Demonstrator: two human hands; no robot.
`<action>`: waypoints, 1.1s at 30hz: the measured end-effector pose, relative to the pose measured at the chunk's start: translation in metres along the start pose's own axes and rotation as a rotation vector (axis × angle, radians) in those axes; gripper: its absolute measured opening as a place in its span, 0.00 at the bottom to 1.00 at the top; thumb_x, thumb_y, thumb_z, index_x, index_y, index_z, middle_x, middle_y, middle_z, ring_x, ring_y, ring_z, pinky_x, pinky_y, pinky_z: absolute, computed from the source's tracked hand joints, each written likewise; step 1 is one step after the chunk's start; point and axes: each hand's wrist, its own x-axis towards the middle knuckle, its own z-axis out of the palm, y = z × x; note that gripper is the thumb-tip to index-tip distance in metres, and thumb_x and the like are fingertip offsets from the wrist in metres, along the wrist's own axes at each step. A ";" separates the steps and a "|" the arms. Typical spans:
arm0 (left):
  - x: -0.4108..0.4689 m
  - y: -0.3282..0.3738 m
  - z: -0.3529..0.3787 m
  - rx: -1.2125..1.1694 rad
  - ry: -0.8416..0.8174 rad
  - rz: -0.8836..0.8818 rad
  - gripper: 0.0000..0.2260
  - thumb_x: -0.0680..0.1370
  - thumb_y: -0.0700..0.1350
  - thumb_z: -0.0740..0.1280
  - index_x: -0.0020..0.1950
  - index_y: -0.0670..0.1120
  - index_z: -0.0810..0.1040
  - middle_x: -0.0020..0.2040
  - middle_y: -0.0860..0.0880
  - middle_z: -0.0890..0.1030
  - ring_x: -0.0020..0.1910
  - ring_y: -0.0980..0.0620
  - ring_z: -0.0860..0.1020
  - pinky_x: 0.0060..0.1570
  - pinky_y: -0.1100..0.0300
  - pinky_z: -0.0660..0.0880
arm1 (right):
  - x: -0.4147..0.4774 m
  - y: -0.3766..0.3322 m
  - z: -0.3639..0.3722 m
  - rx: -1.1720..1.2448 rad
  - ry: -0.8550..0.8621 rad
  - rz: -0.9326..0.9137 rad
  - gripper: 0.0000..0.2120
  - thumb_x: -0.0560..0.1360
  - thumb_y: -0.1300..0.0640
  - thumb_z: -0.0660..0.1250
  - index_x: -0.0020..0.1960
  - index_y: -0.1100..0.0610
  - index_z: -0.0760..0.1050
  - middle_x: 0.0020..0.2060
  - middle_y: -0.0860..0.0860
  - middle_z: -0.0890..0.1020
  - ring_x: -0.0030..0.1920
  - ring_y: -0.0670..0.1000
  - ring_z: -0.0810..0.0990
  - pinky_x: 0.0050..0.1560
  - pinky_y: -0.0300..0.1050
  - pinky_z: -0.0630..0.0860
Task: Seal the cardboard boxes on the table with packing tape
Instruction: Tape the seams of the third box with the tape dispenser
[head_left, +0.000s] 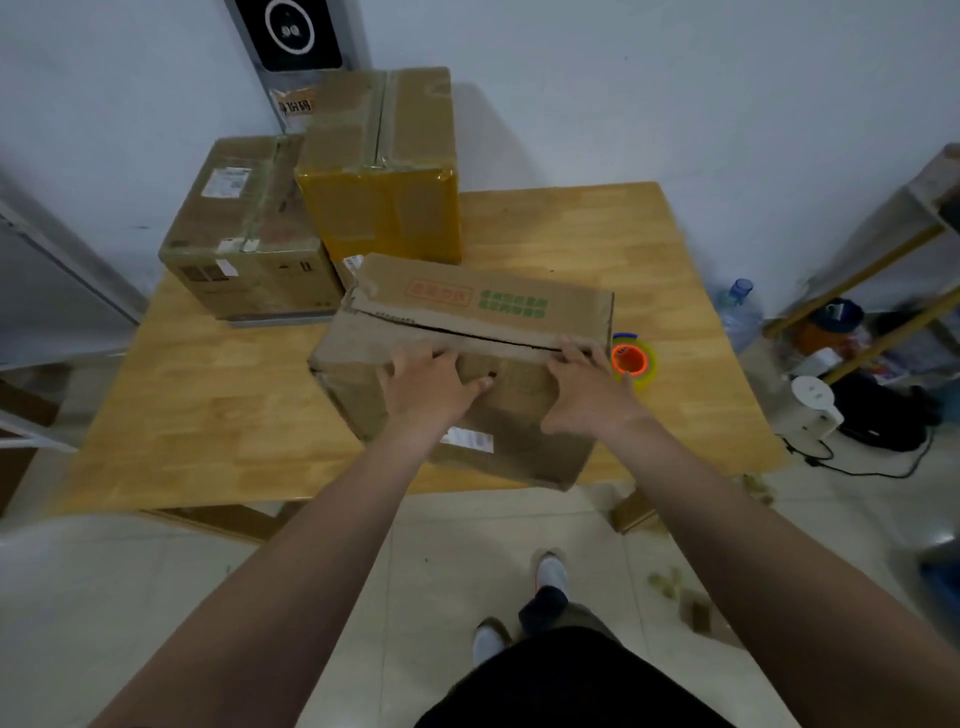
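Beside the box (467, 304), tape (644, 376) partly hidden.

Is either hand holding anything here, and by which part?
Nothing is gripped. The left hand and right hand rest flat on the front box, pressing its near top flap by the open seam. The tape roll sits untouched beside it.
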 end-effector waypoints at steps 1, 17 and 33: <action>0.003 0.008 0.000 -0.020 -0.007 0.004 0.32 0.75 0.74 0.59 0.71 0.55 0.72 0.73 0.50 0.70 0.73 0.37 0.64 0.71 0.34 0.61 | 0.005 0.006 -0.004 -0.002 0.004 0.010 0.45 0.69 0.52 0.73 0.81 0.50 0.55 0.82 0.42 0.42 0.81 0.57 0.40 0.73 0.74 0.55; 0.106 0.144 -0.023 -0.177 0.098 0.134 0.23 0.82 0.58 0.62 0.75 0.56 0.63 0.74 0.50 0.65 0.76 0.40 0.59 0.73 0.26 0.48 | 0.088 0.133 -0.059 0.600 0.584 -0.145 0.21 0.70 0.50 0.66 0.63 0.43 0.80 0.56 0.46 0.78 0.61 0.54 0.71 0.65 0.55 0.67; 0.223 0.249 0.000 -0.135 0.073 -0.048 0.25 0.77 0.67 0.61 0.71 0.60 0.68 0.74 0.48 0.62 0.79 0.41 0.52 0.65 0.17 0.40 | 0.273 0.259 0.004 0.796 -0.175 0.458 0.31 0.75 0.55 0.72 0.75 0.53 0.66 0.67 0.57 0.70 0.56 0.62 0.77 0.35 0.61 0.84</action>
